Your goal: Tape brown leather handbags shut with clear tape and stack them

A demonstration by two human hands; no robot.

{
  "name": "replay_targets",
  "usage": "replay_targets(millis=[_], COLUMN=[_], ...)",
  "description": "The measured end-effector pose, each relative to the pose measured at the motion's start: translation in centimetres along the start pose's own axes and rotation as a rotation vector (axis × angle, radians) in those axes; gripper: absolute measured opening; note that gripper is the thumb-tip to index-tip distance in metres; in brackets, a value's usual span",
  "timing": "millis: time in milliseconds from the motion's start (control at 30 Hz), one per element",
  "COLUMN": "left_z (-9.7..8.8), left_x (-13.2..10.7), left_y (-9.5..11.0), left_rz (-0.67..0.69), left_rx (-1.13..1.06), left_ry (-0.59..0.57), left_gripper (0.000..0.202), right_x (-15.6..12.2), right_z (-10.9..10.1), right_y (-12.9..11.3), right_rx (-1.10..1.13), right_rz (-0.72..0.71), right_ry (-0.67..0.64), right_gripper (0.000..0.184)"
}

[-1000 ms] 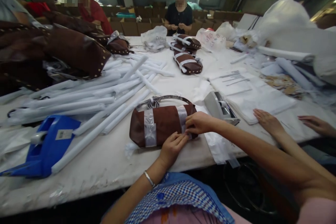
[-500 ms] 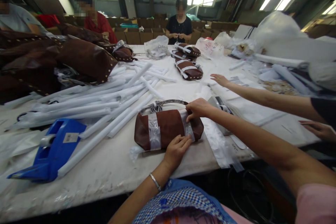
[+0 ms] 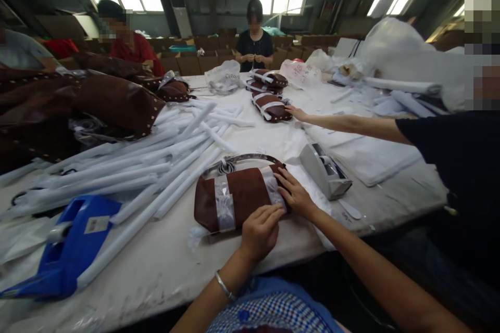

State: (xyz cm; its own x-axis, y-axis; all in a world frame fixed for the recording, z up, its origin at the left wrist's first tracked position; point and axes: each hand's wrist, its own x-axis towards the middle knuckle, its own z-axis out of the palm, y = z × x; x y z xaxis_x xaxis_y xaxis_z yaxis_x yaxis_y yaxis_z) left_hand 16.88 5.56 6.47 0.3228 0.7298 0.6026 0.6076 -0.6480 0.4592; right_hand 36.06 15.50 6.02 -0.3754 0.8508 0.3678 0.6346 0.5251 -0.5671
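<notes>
A brown bag (image 3: 246, 195) lies on the white table (image 3: 164, 255) in front of me, bound by two clear tape bands, its strap curled behind it. My left hand (image 3: 261, 229) rests on the bag's near right edge, fingers together and flat on the right tape band. My right hand (image 3: 294, 193) lies flat on the bag's right end, fingers stretched over the same band. Neither hand grips anything.
A grey tape dispenser (image 3: 325, 170) sits right of the bag, a blue one (image 3: 72, 247) at the near left. Several white rolled tubes (image 3: 156, 156) and brown bags (image 3: 113, 101) lie to the left. A co-worker's arm (image 3: 351, 124) reaches to wrapped bags (image 3: 271, 106). Two people are at the far side.
My right hand dropped from the bag's top edge onto its right end, now flat. My left hand slid up onto the tape band. The co-worker's arm stretched further toward the far bags.
</notes>
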Motion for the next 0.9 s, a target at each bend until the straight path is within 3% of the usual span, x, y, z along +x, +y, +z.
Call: replay_targets(millis=[133,233,333,433,533,633,700,767,900], left_z=[1.3,1.6,0.5,-1.9,-5.4,-9.2,-11.3,-12.7,-13.7], left_x=[-0.5,-1.7,-2.3,-2.1,-2.0,-2.7,-3.8,-4.8,-6.0], left_y=[-0.3,-0.4,-0.5,-1.4,-4.0,-7.3,-8.7,-8.9,-7.1], left_rz=[0.046,0.095,0.155,0.111,-0.121,-0.534,-0.822,-1.003,-1.008], left_rx=[0.306,0.398,0.351,0.312,0.399,0.344,0.114,-0.169,-0.497], left_ry=[-0.184,-0.239,-0.200,-0.104,0.132,0.359,0.397,0.380,0.308], left_gripper=[0.054,0.056,0.044,0.040,0.049,0.059,0.068,0.074,0.077], right_x=[-0.5,-1.0,-1.5,-1.6,-1.6,-2.3,-3.3,-4.6,-6.7], right_z=[0.6,0.8,1.3,1.0,-0.1,-1.3,-2.1,-2.9,-3.7], right_y=[0.4,0.5,1.1,1.4,0.5,-1.4,-2.6,-3.3,-2.8], right_rx=[0.091,0.098,0.162,0.286,0.397,0.571,0.690,0.786,0.874], right_rz=[0.016,0.065,0.302,0.488,0.437,0.360,0.363,0.372,0.410], right_ry=[0.033,0.123,0.232,0.182,0.203,0.256,0.243,0.207,0.116], right_gripper=[0.044,0.053,0.074,0.079,0.073,0.074,0.082,0.088,0.090])
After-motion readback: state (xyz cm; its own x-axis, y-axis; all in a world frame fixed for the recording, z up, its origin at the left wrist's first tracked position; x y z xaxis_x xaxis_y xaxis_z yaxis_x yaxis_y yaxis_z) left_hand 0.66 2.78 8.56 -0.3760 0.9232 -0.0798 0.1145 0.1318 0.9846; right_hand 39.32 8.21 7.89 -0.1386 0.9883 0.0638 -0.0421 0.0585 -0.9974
